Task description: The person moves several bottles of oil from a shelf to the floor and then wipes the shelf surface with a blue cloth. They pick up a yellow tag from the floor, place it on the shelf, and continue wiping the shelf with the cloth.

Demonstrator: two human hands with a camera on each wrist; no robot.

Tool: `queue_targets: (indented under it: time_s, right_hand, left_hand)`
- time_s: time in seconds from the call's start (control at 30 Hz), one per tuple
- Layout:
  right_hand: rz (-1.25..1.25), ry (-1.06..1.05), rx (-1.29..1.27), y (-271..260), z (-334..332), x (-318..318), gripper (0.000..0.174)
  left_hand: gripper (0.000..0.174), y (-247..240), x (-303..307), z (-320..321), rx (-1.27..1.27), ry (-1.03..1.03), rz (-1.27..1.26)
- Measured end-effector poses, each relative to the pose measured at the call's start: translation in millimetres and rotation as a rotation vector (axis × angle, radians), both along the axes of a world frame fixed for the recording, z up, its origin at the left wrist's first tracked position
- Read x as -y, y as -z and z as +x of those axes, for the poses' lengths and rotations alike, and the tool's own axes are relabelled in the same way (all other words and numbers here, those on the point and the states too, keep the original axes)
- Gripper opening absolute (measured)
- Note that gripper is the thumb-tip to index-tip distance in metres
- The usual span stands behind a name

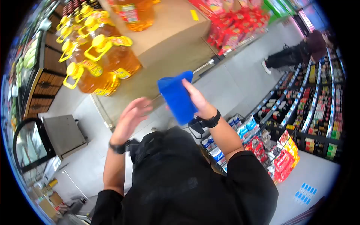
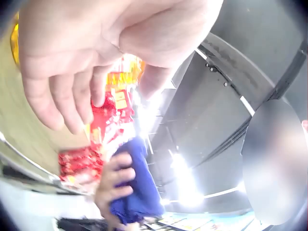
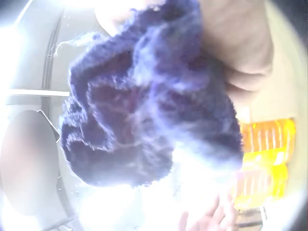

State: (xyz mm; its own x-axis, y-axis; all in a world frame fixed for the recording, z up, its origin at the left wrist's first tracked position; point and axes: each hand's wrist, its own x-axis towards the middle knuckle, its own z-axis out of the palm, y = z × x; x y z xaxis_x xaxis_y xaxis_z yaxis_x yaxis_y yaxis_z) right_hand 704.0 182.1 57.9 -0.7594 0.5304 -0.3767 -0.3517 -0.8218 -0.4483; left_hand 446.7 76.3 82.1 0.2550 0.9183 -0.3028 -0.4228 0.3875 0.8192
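shelf goods [image 1: 322, 112] too small to read

Up-left of the right hand's [image 1: 200, 103] grip stand oil jugs [image 1: 108, 56] with yellow handles. A cardboard box [image 1: 168, 30] sits just above the grip, with red packets [image 1: 236, 22] further up-right. A steel scale [image 1: 63, 135] is well down-left. Bottle shelves [image 1: 318, 108] run to the right, with a person in dark clothes [image 1: 296, 52] near them.

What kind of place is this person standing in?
Most likely a supermarket. Oil bottles stand stacked beside a cardboard display, long shelves of bottled goods line an aisle, and red packs fill another stand.
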Motion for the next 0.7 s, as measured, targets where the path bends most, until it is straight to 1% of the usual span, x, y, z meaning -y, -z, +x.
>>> queue_targets:
  time_s: [0.03, 0.07, 0.13, 0.23, 0.33, 0.37, 0.43, 0.47, 0.53, 0.57, 0.67, 0.7]
  right_hand:
    - [0.05, 0.019, 0.11, -15.5, -23.2, 5.6, 0.06]
    - [0.122, -0.013, 0.101, -24.8, -40.5, 11.6, 0.057]
    - [0.402, -0.06, 0.288, -41.8, -68.6, 26.6, 0.053]
    - [0.84, -0.39, 0.652, -56.6, -84.0, 23.2, 0.046]
    - [1.386, -0.004, 0.798, -67.0, -114.6, 39.2, 0.04]
    - [1.522, 0.135, 0.773, -68.1, -125.6, 44.5, 0.038]
    - [1.552, 0.107, 0.696, -70.5, -136.4, 50.0, 0.039]
    - [1.568, 0.096, 0.657, -73.3, -142.6, 51.6, 0.04]
    - [1.302, 0.001, 0.53, -87.7, -157.2, 61.9, 0.042]
    - [1.164, -0.041, 0.472, -95.2, -163.5, 67.3, 0.044]
    - [0.842, -0.213, 0.391, -112.2, -175.7, 66.9, 0.059]
    - [0.76, -0.183, 0.329, -108.3, -180.6, 65.7, 0.061]
  left_hand:
    - [0.057, 0.8, -3.7, 8.3, 0.154, 0.005, -0.002]
    - [0.059, 7.2, -4.6, 12.9, 0.319, 0.001, -0.018]
    - [0.056, -5.2, 0.5, 12.8, 0.364, -0.048, -0.058]
    - [0.055, -3.1, 10.9, -1.7, 0.323, -0.254, -0.045]
    - [0.054, -18.4, 30.4, -25.5, 0.386, -0.238, -0.034]
    - [0.057, -24.0, 36.6, -31.2, 0.325, -0.255, 0.02]
    - [0.065, -33.0, 47.2, -41.6, 0.2, -0.287, 0.126]
    - [0.069, -26.7, 50.2, -49.0, 0.11, -0.301, 0.212]
    - [0.076, 0.8, 54.6, -64.8, -0.074, -0.324, 0.373]
    - [0.083, 8.0, 55.7, -74.8, -0.045, -0.27, 0.392]
    - [0.089, 20.7, 58.6, -101.2, 0.072, -0.154, 0.375]
    - [0.092, 29.8, 57.7, -103.3, 0.143, -0.176, 0.319]
